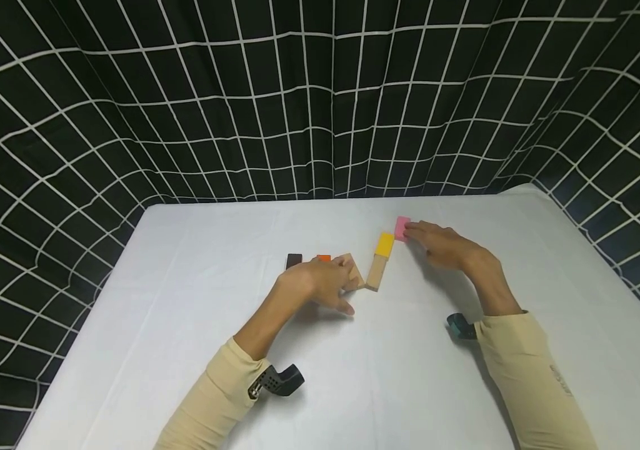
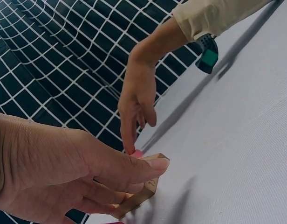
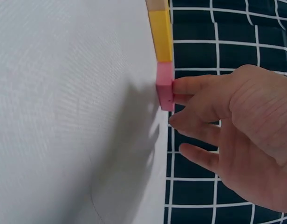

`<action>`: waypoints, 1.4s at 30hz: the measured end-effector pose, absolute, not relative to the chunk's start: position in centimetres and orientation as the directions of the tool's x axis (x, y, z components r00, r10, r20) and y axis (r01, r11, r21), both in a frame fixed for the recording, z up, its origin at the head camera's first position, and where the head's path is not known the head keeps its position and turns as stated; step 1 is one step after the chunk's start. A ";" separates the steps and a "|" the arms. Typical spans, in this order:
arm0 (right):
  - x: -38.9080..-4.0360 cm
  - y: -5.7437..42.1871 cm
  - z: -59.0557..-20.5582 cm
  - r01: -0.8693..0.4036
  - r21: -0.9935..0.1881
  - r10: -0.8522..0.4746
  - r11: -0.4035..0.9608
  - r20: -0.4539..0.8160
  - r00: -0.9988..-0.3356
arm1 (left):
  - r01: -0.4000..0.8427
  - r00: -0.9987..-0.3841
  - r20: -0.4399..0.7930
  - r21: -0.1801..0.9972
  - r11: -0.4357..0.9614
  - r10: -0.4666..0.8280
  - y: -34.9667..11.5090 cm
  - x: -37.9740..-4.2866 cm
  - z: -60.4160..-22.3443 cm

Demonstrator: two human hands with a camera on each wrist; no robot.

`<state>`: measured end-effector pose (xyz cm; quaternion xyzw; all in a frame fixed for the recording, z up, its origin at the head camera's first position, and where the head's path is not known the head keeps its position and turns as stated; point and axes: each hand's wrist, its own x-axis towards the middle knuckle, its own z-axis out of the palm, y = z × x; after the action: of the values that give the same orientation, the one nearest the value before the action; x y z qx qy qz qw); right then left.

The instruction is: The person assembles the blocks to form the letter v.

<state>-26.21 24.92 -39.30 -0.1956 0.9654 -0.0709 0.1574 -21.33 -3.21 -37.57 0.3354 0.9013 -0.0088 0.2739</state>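
Note:
A row of small blocks lies on the white tabletop. My left hand [image 1: 320, 281] is over its left part, with fingertips at a plain wooden block [image 1: 356, 271] and the thumb held out apart from them. In the left wrist view the thumb overlaps that wooden block [image 2: 139, 198]. My right hand [image 1: 446, 245] reaches the far end of the row, its fingertips on a pink block [image 1: 401, 227]. The right wrist view has the index finger against the top of the pink block [image 3: 165, 88], the thumb apart from it. The left hand partly hides an orange block [image 1: 324, 257].
A yellow block [image 1: 384, 245] lies between the pink block and another plain wooden block [image 1: 376, 273]. A black block [image 1: 294, 260] sits beyond the left wrist. Dark cloth with a white grid [image 1: 297, 112] stands around the table [image 1: 213, 250]. Both wrists carry small cameras.

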 end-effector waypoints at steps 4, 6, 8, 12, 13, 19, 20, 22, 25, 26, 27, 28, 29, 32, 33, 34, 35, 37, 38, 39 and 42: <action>-26.4 24.6 -39.9 -0.358 -0.165 -0.391 0.919 -0.263 -0.882 | 0.602 -0.634 -0.489 0.175 0.779 0.599 -3.3 -21.2 -37.7; -26.4 24.3 -40.1 -0.358 -0.146 -0.384 0.922 -0.253 -0.888 | 0.603 -0.635 -0.484 0.176 0.778 0.602 -3.3 -21.2 -37.7; -26.5 24.1 -40.2 -0.357 -0.130 -0.379 0.925 -0.244 -0.893 | 0.609 -0.635 -0.479 0.174 0.774 0.606 -3.3 -21.2 -37.7; -26.3 23.8 -40.5 -0.354 -0.126 -0.375 0.927 -0.238 -0.896 | 0.604 -0.635 -0.484 0.176 0.778 0.602 -3.3 -21.2 -37.7; -26.3 23.8 -40.5 -0.356 -0.126 -0.376 0.926 -0.236 -0.896 | 0.603 -0.636 -0.484 0.174 0.779 0.601 -3.3 -21.2 -37.6; -26.2 23.2 -40.6 -0.360 -0.137 -0.383 0.923 -0.232 -0.894 | 0.581 -0.640 -0.494 0.191 0.791 0.589 -3.3 -21.2 -37.6; -26.2 23.2 -40.6 -0.363 -0.135 -0.386 0.922 -0.230 -0.894 | 0.579 -0.639 -0.496 0.193 0.792 0.588 -3.3 -21.2 -37.5; -26.2 23.1 -40.7 -0.367 -0.132 -0.389 0.921 -0.226 -0.893 | 0.584 -0.640 -0.494 0.186 0.790 0.589 -3.3 -21.2 -37.5; -26.2 23.0 -40.5 -0.369 -0.128 -0.389 0.921 -0.219 -0.895 | 0.605 -0.633 -0.490 0.170 0.778 0.599 -3.3 -21.2 -37.5; -26.2 23.0 -40.5 -0.366 -0.129 -0.386 0.922 -0.219 -0.896 | 0.611 -0.632 -0.489 0.164 0.774 0.602 -3.3 -21.3 -37.5; -26.2 22.9 -40.4 -0.363 -0.131 -0.384 0.923 -0.220 -0.897 | 0.618 -0.630 -0.487 0.158 0.771 0.605 -3.3 -21.3 -37.5; -26.2 22.9 -40.4 -0.362 -0.134 -0.384 0.922 -0.220 -0.897 | 0.622 -0.627 -0.488 0.156 0.767 0.608 -3.3 -21.3 -37.5; -26.2 22.9 -40.3 -0.362 -0.135 -0.384 0.922 -0.220 -0.897 | 0.624 -0.626 -0.489 0.154 0.766 0.608 -3.3 -21.3 -37.5; -26.1 22.8 -40.3 -0.365 -0.133 -0.386 0.922 -0.221 -0.895 | 0.626 -0.625 -0.490 0.150 0.765 0.608 -3.3 -21.3 -37.6; -26.1 22.9 -40.3 -0.366 -0.133 -0.388 0.921 -0.221 -0.895 | 0.626 -0.626 -0.490 0.150 0.765 0.607 -3.2 -21.4 -37.6; -26.1 22.9 -40.3 -0.366 -0.133 -0.388 0.921 -0.220 -0.895 | 0.625 -0.625 -0.491 0.152 0.766 0.607 -3.2 -21.4 -37.6; -26.2 22.9 -40.3 -0.367 -0.133 -0.389 0.921 -0.220 -0.895 | 0.624 -0.624 -0.491 0.155 0.766 0.608 -3.2 -21.4 -37.6; -26.2 22.9 -40.3 -0.366 -0.135 -0.388 0.921 -0.222 -0.894 | 0.623 -0.624 -0.491 0.159 0.766 0.608 -3.2 -21.4 -37.6; -26.2 22.9 -40.4 -0.366 -0.136 -0.388 0.921 -0.223 -0.894 | 0.622 -0.624 -0.491 0.158 0.767 0.608 -3.3 -21.4 -37.6; -26.2 23.0 -40.4 -0.366 -0.136 -0.388 0.921 -0.225 -0.894 | 0.620 -0.624 -0.491 0.161 0.768 0.607 -3.3 -21.4 -37.6; -26.3 23.0 -40.5 -0.372 -0.127 -0.392 0.919 -0.225 -0.892 | 0.625 -0.621 -0.491 0.160 0.764 0.611 -3.3 -21.3 -37.6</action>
<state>-26.35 22.99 -40.53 -0.1965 0.9718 -0.0405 0.1241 -21.29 -3.26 -37.58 0.3434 0.9001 -0.0134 0.2678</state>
